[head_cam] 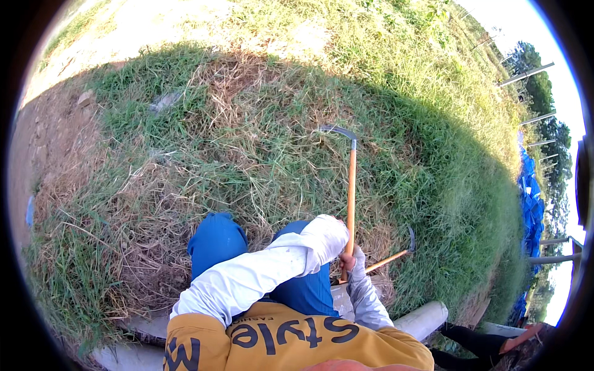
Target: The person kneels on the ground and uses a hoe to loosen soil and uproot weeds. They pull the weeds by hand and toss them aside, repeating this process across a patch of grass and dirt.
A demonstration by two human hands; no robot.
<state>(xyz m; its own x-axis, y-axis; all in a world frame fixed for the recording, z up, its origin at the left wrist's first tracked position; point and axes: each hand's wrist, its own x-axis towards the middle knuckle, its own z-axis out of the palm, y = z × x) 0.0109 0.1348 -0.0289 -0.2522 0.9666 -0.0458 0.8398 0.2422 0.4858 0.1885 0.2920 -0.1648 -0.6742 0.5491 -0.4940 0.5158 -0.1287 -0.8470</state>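
A long-handled sickle with an orange-brown wooden handle stands out before me, its curved metal blade over cut grass and pointing left. My left hand, mostly hidden by a white sleeve, crosses my body and lies against the middle of the handle; its fingers are hard to see. Lower down, near the butt, my right hand is closed around the same handle, its wrist in a greyish-white sleeve. To the right of it rests a second sickle, blade up and right, its handle's near end hidden behind my right arm.
Cut and standing grass covers the ground, with bare soil at left. Pale round posts or pipes lie beside and behind me. Dark-clad legs of another person show at lower right. Blue sheeting and slanting poles stand farther right.
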